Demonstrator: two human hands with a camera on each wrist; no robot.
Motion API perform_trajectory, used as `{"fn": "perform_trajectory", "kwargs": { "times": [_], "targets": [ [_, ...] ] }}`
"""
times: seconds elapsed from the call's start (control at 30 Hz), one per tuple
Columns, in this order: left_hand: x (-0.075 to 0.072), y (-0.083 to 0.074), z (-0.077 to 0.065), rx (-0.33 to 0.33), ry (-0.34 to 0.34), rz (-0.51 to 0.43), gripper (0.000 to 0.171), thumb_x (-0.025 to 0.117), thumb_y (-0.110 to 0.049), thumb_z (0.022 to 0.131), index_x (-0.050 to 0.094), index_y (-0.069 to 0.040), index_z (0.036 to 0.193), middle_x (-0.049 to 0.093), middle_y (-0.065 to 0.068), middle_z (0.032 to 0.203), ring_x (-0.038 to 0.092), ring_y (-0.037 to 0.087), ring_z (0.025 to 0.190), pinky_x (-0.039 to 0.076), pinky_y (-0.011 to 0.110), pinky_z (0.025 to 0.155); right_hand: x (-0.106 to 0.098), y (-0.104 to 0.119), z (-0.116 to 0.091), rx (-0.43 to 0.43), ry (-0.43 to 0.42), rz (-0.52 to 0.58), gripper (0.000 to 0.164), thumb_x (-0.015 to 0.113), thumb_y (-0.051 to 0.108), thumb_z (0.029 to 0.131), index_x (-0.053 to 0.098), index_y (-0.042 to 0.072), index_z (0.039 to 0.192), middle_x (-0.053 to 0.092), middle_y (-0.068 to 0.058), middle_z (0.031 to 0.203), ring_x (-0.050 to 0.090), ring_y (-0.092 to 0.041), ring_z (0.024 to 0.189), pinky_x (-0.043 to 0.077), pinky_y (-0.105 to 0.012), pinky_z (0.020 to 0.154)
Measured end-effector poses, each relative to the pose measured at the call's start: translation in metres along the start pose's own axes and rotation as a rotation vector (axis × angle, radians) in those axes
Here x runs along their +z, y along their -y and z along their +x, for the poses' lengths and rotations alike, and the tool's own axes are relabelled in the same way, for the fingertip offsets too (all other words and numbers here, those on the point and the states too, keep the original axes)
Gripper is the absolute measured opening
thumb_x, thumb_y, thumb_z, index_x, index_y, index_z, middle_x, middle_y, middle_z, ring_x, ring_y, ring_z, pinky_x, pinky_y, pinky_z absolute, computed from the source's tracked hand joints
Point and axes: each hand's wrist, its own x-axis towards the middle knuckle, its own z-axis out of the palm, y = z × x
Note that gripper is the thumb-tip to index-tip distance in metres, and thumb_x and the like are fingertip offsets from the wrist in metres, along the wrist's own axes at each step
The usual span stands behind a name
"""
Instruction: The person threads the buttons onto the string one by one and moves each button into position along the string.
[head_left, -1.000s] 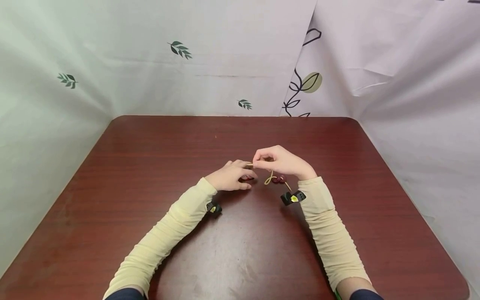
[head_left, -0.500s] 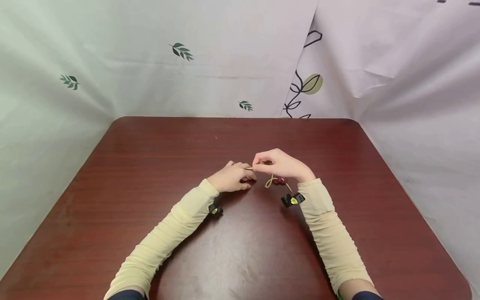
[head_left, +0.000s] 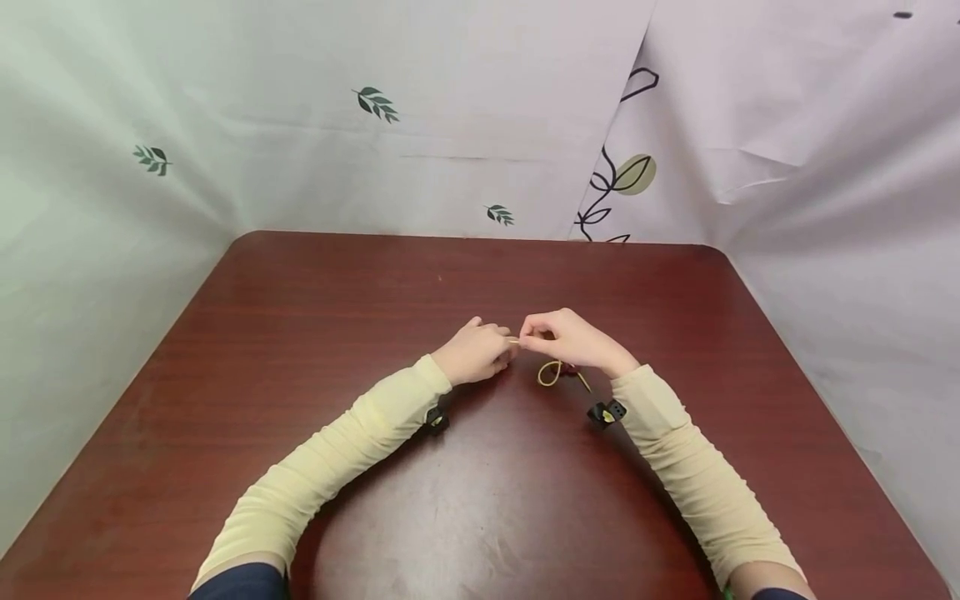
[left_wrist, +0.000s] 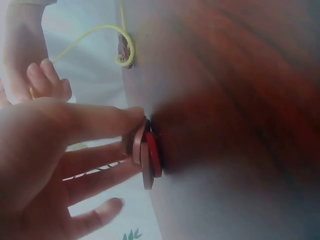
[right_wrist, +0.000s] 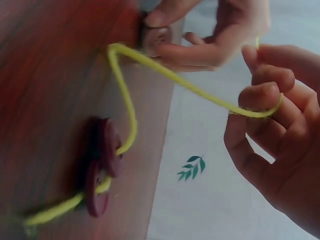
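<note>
My left hand (head_left: 476, 350) grips a small bunch of round buttons (left_wrist: 147, 162), brown and red, between thumb and fingers, low over the table. Opposite it, my right hand (head_left: 573, 337) pinches a yellow cord (right_wrist: 187, 85) close to its end. A short bit of that cord spans the gap to the left hand's fingers; whether it touches them I cannot tell. From the right hand the cord drops in a loop to the tabletop. Two dark red buttons (right_wrist: 111, 148) are strung on it there, leaning against each other. In the head view the held buttons are hidden.
The brown wooden table (head_left: 450, 483) extends around both hands. White curtains (head_left: 450, 125) with printed leaves stand behind and at the sides. A black wrist camera (head_left: 606, 413) sits under the right wrist, near the trailing cord.
Both hands shift slightly right and lower in the head view, along with a small camera movement. The left hand turns so its thumb no longer shows. The right hand keeps its pinch on the cord.
</note>
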Motion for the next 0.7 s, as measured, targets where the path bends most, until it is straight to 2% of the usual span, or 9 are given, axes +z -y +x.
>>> {"fn": "perform_trajectory", "kwargs": {
  "times": [0.13, 0.27, 0.47, 0.7],
  "targets": [
    [-0.007, 0.000, -0.001, 0.011, -0.032, -0.020, 0.015, 0.073, -0.016, 0.081, 0.066, -0.017, 0.094, 0.067, -0.002, 0.088, 0.063, 0.019, 0.091, 0.040, 0.035, 0.077, 0.001, -0.003, -0.004, 0.028, -0.070, -0.007, 0.014, 0.060, 0.020, 0.095, 0.068, 0.008, 0.092, 0.050, 0.003, 0.060, 0.041, -0.005, 0.037, 0.039, -0.024, 0.047],
    [-0.014, 0.002, -0.004, 0.015, -0.063, -0.068, 0.016, 0.074, -0.015, 0.082, 0.064, -0.014, 0.095, 0.065, -0.002, 0.082, 0.061, 0.018, 0.085, 0.041, 0.034, 0.078, 0.002, -0.004, -0.009, 0.059, -0.117, 0.005, 0.015, 0.062, 0.023, 0.095, 0.068, 0.009, 0.093, 0.051, 0.002, 0.062, 0.042, -0.006, 0.040, 0.039, -0.024, 0.048],
    [-0.025, 0.005, -0.012, 0.011, -0.079, -0.177, 0.015, 0.071, -0.012, 0.084, 0.063, -0.011, 0.096, 0.068, -0.003, 0.081, 0.062, 0.018, 0.084, 0.043, 0.035, 0.081, 0.002, -0.004, -0.014, 0.052, -0.117, 0.001, 0.013, 0.062, 0.021, 0.094, 0.068, 0.010, 0.093, 0.051, 0.004, 0.062, 0.042, -0.008, 0.050, 0.036, -0.023, 0.053],
    [-0.032, 0.007, -0.020, -0.011, -0.114, -0.269, 0.019, 0.069, -0.009, 0.087, 0.062, -0.007, 0.104, 0.070, -0.003, 0.087, 0.067, 0.014, 0.089, 0.040, 0.034, 0.079, 0.008, -0.005, -0.015, 0.041, -0.094, 0.011, 0.013, 0.061, 0.021, 0.094, 0.068, 0.010, 0.092, 0.048, 0.009, 0.061, 0.042, -0.006, 0.051, 0.036, -0.022, 0.053]
  ]
}}
